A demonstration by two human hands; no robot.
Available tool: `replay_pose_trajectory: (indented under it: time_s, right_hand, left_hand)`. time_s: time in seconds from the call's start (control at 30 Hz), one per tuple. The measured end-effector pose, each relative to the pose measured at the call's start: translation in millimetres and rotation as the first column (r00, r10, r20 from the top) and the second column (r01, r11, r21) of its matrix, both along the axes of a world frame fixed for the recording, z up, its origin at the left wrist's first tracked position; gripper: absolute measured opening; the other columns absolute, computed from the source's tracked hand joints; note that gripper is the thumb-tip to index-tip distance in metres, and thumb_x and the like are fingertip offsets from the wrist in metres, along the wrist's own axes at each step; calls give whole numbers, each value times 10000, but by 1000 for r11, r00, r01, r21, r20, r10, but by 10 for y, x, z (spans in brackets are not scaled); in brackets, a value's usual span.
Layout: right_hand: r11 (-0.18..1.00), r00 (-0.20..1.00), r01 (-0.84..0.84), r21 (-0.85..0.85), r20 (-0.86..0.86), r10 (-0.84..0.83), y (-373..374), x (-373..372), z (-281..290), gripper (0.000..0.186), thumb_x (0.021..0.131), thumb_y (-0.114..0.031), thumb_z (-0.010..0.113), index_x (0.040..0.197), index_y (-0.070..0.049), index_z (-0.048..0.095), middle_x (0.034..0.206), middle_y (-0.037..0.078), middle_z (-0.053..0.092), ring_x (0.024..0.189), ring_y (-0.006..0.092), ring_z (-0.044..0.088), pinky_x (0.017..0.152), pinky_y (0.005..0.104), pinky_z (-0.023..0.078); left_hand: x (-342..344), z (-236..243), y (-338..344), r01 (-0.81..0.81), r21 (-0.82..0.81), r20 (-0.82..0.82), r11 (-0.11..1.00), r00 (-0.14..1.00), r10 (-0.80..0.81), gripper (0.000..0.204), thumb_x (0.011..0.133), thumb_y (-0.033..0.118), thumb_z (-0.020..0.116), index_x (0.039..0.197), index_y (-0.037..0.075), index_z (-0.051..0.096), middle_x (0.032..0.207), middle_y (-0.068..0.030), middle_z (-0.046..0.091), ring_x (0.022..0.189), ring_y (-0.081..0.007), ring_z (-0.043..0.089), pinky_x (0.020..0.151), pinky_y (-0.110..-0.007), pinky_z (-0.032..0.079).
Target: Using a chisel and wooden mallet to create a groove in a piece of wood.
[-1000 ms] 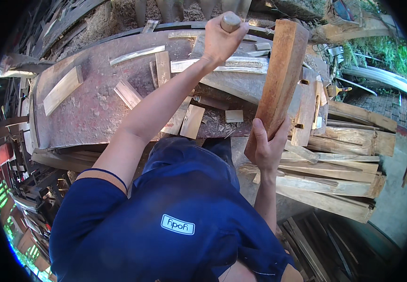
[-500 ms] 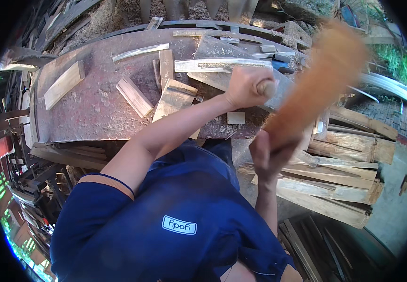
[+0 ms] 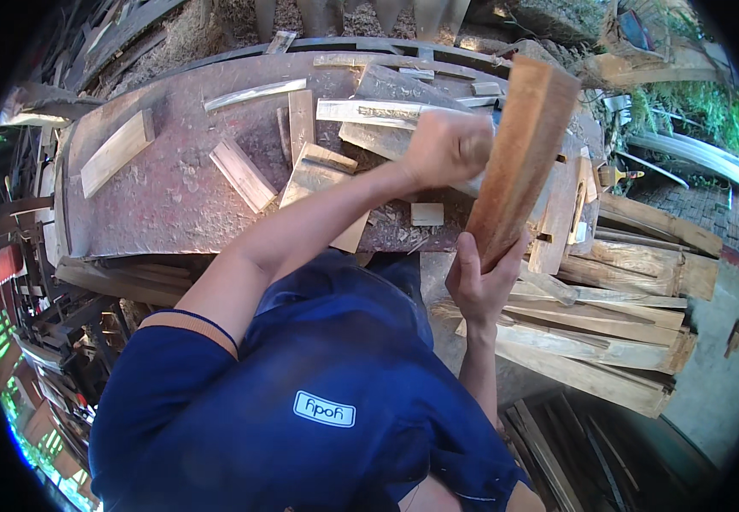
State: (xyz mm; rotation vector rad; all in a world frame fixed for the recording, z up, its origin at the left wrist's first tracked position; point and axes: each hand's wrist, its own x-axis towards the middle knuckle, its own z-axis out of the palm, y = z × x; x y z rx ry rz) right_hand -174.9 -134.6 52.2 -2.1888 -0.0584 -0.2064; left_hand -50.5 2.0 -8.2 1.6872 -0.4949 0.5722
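Note:
My left hand [image 3: 448, 152] is closed in a fist over the bench, around a round wooden tool handle [image 3: 475, 147] whose end shows at the top of the fist. The rest of that tool is hidden, so its kind does not show. Close by the fist lies a pale wooden strip [image 3: 369, 112] with a long cut slot along it. My right hand [image 3: 482, 277] grips the lower end of a thick brown wooden bar [image 3: 523, 158], which stands tilted up and away to the right, beside the left fist.
A worn workbench [image 3: 164, 213] carries offcuts, among them a light block [image 3: 243, 175] and a small square piece [image 3: 427, 214]. Stacked boards [image 3: 617, 333] lie at the right, below a brush [image 3: 621, 176]. Wood shavings [image 3: 169, 51] heap up behind the bench.
The wooden bar, blurred before, has swung leftward toward my left fist and is now sharper. My right hand still holds its lower end. The left fist has shifted slightly left.

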Motion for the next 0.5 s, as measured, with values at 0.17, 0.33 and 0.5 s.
replay_pose_trajectory:
  time_s: [0.17,0.33,0.5]
  right_hand:
    - [997,996,55,54,-69,-51,-47,12,37,650,828,-303,715,1221,89,377,839,219,635,725,275,654,659,367,508]
    - [984,988,99,145,-134,-79,-55,-1,83,670,839,-288,704,1256,106,358,843,200,631,714,250,641,672,352,509]
    - [984,994,95,150,-67,-85,-75,49,48,656,842,-284,699,1263,91,362,883,188,617,755,225,623,688,339,504]
  left_hand:
    - [368,152,190,-121,-263,-212,957,975,65,186,808,129,719,722,44,577,583,35,534,567,-13,495,500,-207,419]
    - [503,194,214,-155,-316,-251,936,965,75,198,828,146,704,711,48,577,605,54,548,561,-20,488,501,-212,413]
    - [468,165,127,-182,-195,-243,964,961,132,204,825,169,703,728,35,583,608,32,554,598,-32,503,552,-228,437]
